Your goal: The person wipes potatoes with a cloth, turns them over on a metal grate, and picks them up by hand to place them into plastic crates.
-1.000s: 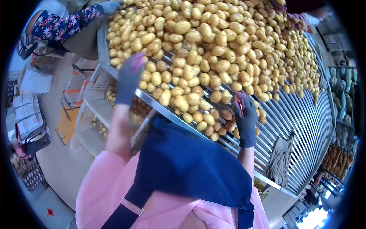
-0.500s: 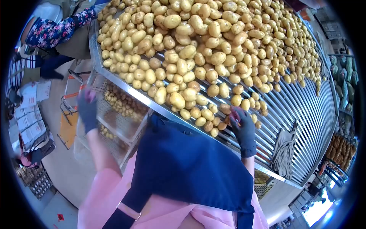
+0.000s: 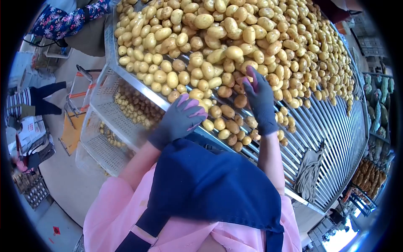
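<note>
Yellow-brown potatoes [image 3: 260, 35] lie heaped over a slatted metal sorting table [image 3: 331, 130]. My left hand [image 3: 180, 119], in a grey glove with purple fingertips, is above the table's near rail. Its fingers are slightly apart and reach over the potatoes at the edge; what lies under the palm is hidden. Farther in, my right hand [image 3: 259, 97], gloved alike, stretches to the front of the heap. Thumb and fingers are apart, their tips at the potatoes, and no potato is held. Several smaller potatoes [image 3: 233, 126] lie loose on the slats between my hands.
Stacked plastic crates [image 3: 107, 119] with potatoes stand below the rail on the left. A grey cloth [image 3: 310, 170] lies on the slats at the right. A person in a flowered sleeve [image 3: 67, 21] is at the upper left. An orange trolley [image 3: 75, 113] stands beyond the crates.
My left hand has come from over the crates, rightward to the potatoes at the table's edge. My right hand has moved up and farther into the heap, its fingers now apart.
</note>
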Motion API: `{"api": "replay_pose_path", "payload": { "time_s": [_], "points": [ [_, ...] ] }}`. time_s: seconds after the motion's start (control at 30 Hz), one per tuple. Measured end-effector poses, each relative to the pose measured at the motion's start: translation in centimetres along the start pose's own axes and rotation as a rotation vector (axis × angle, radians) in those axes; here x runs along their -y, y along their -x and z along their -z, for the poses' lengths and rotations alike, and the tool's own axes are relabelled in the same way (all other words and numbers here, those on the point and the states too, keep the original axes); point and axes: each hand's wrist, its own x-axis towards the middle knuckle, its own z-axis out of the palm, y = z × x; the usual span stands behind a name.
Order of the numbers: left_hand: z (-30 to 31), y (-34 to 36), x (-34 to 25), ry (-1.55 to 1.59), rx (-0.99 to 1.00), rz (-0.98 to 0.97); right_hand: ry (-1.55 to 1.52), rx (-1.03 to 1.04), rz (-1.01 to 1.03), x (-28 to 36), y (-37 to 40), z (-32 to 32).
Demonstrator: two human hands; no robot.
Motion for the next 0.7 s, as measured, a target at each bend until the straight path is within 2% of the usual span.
{"api": "replay_pose_path", "payload": {
  "time_s": [0.03,0.07,0.13,0.17,0.2,0.23,0.27,0.3,0.33,0.4,0.43,0.47,0.53,0.57,0.6,0.63,0.67,0.7],
  "points": [
    [-0.7,0.1,0.1,-0.219,-0.074,-0.083,0.126,0.054,-0.039,0.6,0.6,1.2],
    [-0.9,-0.1,0.5,-0.217,-0.068,-0.092,0.125,0.047,-0.046,0.9,1.2,1.5],
    [-0.1,-0.9,1.8,-0.446,-0.113,0.143,0.343,0.347,0.001,1.5,2.7,1.4],
    [-0.1,-1.0,2.8,-0.337,-0.124,0.243,0.371,0.433,0.033,1.8,3.7,0.6],
    [-0.1,-1.7,3.9,-0.346,-0.126,0.238,0.397,0.512,0.067,1.9,4.7,-0.8],
    [-0.1,-2.3,4.9,-0.398,-0.154,0.276,0.487,0.504,0.222,0.7,5.7,-2.6],
    [-0.1,-2.7,5.4,-0.447,-0.177,0.317,0.547,0.546,0.211,1.0,6.2,-3.7],
    [1.2,-3.8,4.7,-0.403,-0.369,0.377,0.537,0.549,0.179,0.8,6.2,-4.9],
    [2.1,-3.9,4.5,-0.407,-0.368,0.373,0.528,0.549,0.147,0.5,6.1,-5.6],
    [3.8,-4.1,4.1,-0.234,-0.516,0.440,0.438,0.521,0.182,0.4,6.0,-4.9],
    [5.4,-4.3,2.0,-0.072,-0.241,0.533,0.351,0.497,0.219,0.4,5.8,-4.4],
    [4.9,-3.6,0.9,-0.072,-0.241,0.533,0.351,0.497,0.219,0.6,5.5,-3.7],
    [3.2,-2.4,-0.6,-0.220,0.293,0.277,0.557,0.172,0.316,1.9,4.5,-2.0],
    [1.8,-2.1,-0.9,-0.218,0.291,0.280,0.678,0.158,0.312,2.5,3.9,-1.6],
    [0.1,-1.8,-1.0,-0.392,0.259,0.236,0.677,0.161,0.314,2.4,3.4,-1.8],
    [-1.0,-1.9,-0.9,-0.571,0.228,0.188,0.847,0.178,0.366,2.0,2.9,-2.5],
    [-1.6,-2.5,-1.0,-0.579,0.231,0.184,1.016,0.189,0.415,1.6,2.5,-3.3],
    [-2.2,-3.3,-1.2,-0.621,0.271,0.239,0.949,0.134,0.388,-0.2,2.5,-5.2]
  ]
}}
